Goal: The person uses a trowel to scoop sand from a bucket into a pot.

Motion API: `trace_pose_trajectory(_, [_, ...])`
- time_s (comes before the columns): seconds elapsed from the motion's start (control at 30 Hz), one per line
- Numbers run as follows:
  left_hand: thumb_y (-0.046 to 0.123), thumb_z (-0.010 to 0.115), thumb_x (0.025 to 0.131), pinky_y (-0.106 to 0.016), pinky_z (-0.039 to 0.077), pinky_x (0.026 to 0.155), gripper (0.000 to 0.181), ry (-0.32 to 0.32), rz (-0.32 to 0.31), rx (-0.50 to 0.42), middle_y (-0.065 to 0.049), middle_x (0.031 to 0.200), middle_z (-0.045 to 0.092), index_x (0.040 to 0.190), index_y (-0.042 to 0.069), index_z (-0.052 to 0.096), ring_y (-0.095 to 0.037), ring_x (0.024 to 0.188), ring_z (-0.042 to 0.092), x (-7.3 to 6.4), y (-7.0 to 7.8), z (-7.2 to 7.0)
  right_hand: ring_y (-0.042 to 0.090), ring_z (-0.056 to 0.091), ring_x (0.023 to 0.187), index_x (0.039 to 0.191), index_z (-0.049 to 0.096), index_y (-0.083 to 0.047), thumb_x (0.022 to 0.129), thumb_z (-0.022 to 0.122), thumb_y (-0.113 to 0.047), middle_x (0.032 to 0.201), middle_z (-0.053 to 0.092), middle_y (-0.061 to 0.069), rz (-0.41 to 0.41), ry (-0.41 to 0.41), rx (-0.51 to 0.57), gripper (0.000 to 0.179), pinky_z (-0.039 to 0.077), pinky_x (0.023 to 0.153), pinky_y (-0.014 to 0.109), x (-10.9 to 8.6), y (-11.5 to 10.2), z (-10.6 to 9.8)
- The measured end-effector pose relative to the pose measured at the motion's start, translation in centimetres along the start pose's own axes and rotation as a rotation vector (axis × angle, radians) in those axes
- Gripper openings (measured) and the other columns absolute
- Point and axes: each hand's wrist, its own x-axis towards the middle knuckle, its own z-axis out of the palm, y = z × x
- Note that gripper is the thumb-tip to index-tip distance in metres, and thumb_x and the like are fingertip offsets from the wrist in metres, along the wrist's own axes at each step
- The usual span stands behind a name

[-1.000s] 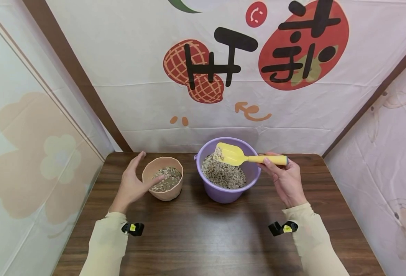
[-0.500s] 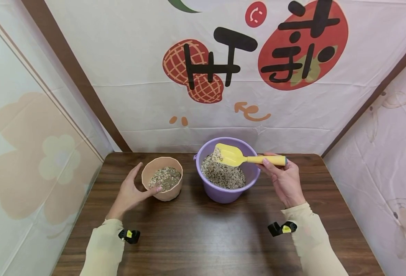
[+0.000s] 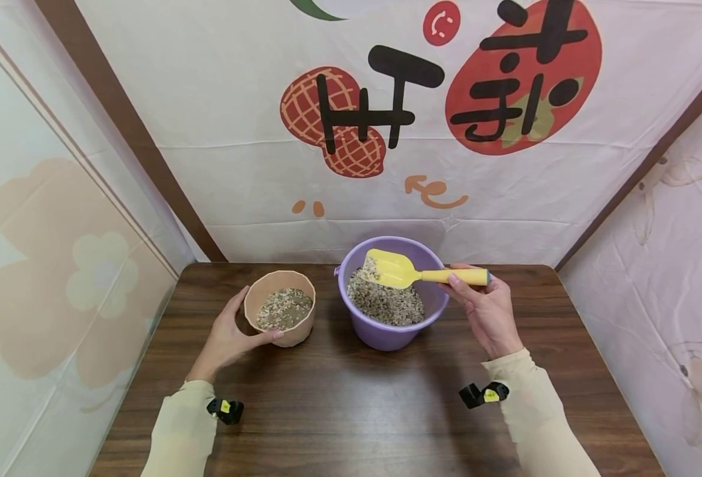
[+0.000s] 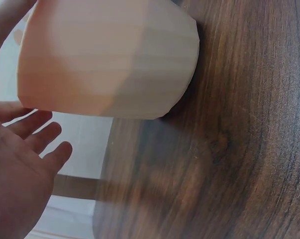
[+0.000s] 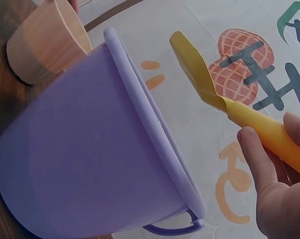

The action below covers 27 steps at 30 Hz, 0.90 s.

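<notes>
My left hand [image 3: 229, 341] spans the peach faceted flowerpot [image 3: 298, 332], thumb at the near rim and fingertips against its left side. Pale and dark grains [image 3: 278, 309] lie over a greyish fill inside it. In the left wrist view, the pot's wall [image 4: 110, 64] sits between thumb and fingers [image 4: 57, 157]. My right hand [image 3: 490, 318] grips the handle of a yellow hand trowel [image 3: 395, 270] above the purple bucket [image 3: 380, 338]. Some grains rest at the trowel's tip. The bucket holds a mass of similar grains [image 3: 386, 306]. The right wrist view shows the trowel [image 5: 202, 74] above the bucket's rim.
Both vessels stand side by side near the back edge of a dark wood table [image 3: 351, 411]. A white printed cloth [image 3: 237, 165] hangs close behind, and more cloth closes off both sides. The bucket's purple handle [image 5: 174, 229] hangs at its rim.
My left hand has come down and in, from hovering over the flowerpot to touching its rim and side. The trowel in my right hand has shifted slightly left over the bucket.
</notes>
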Motion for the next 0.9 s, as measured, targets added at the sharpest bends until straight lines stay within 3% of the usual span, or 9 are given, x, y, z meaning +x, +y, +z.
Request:
trace_pose_trajectory(0.33, [0.046, 0.093, 0.07, -0.064, 0.028, 0.114, 0.126, -0.016, -0.032, -0.011, -0.023, 0.163, 0.024, 0.163, 0.006, 0.017, -0.043, 0.148, 0.024, 0.0, 0.1, 0.0, 0.024, 0.071, 0.103, 0.117, 0.064, 0.012, 0.091, 0.07, 0.009, 0.112, 0.067, 0.015, 0.04, -0.013, -0.024, 0.027, 0.051, 0.098, 0.045, 0.2, 1.4, 2.5])
trace_pose_trajectory(0.67, [0.046, 0.094, 0.07, -0.064, 0.028, 0.114, 0.126, -0.013, -0.034, -0.024, -0.023, 0.163, 0.025, 0.162, 0.006, 0.018, -0.043, 0.148, 0.025, 0.0, 0.1, 0.2, 0.027, 0.072, 0.098, 0.124, 0.054, 0.022, 0.093, 0.068, 0.009, 0.11, 0.07, 0.019, 0.078, -0.06, -0.045, 0.037, 0.053, 0.096, 0.045, 0.8, 4.0, 5.6])
trace_pose_trajectory(0.9, [0.047, 0.093, 0.07, -0.064, 0.028, 0.114, 0.125, -0.012, -0.039, -0.015, -0.023, 0.163, 0.025, 0.162, 0.005, 0.019, -0.043, 0.148, 0.025, 0.0, 0.1, 0.1, 0.025, 0.073, 0.096, 0.118, 0.062, 0.015, 0.092, 0.069, 0.008, 0.107, 0.071, 0.015, 0.081, -0.084, -0.131, 0.029, 0.055, 0.093, 0.045, 1.1, 5.8, 8.2])
